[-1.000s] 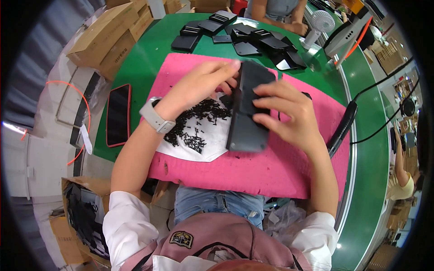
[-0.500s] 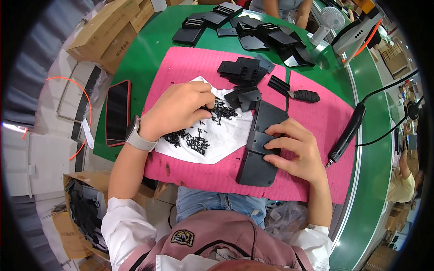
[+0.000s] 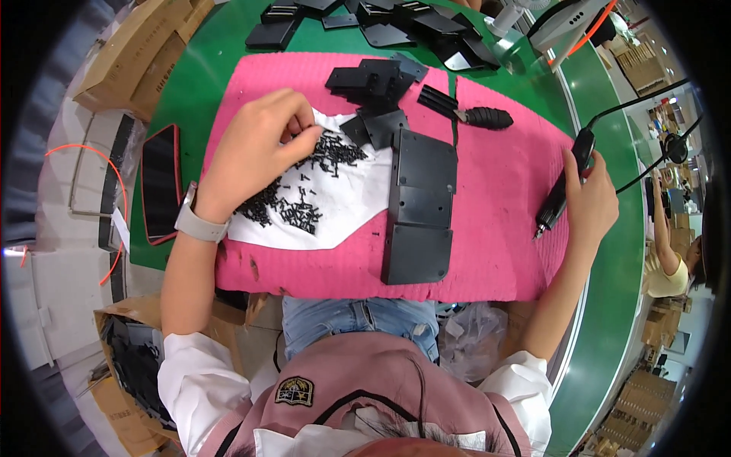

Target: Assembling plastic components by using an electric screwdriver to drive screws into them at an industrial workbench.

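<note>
Left hand (image 3: 255,148) lies over the white sheet of paper (image 3: 346,202) on the pink foam mat (image 3: 495,228), fingertips pinched together in the heap of small black screws (image 3: 304,186). Whether a screw is actually caught between the fingertips cannot be told. A pale wristwatch (image 3: 194,221) sits on that wrist.

Right hand (image 3: 590,202) is at the mat's right edge, closed around the black electric screwdriver (image 3: 562,189). The tool is tilted, tip down on the mat, with its cable running off toward the bench's far right edge.

The long black flat plastic panel (image 3: 419,209) lies flat near the middle of the mat, just right of the paper, its long axis running from near edge to far edge. Neither hand touches it; the two hands are well apart, one on each side of it.

Toward the mat's far edge: a stack of small black plastic plates (image 3: 373,80), and to its right a black-handled tool (image 3: 476,114) lying on its side.

On the green bench top (image 3: 190,91), left of the mat, a red-cased phone (image 3: 160,183) lies face up. More black parts (image 3: 396,19) are spread along the bench's far edge. Cardboard boxes (image 3: 141,49) stand at the far left corner.
</note>
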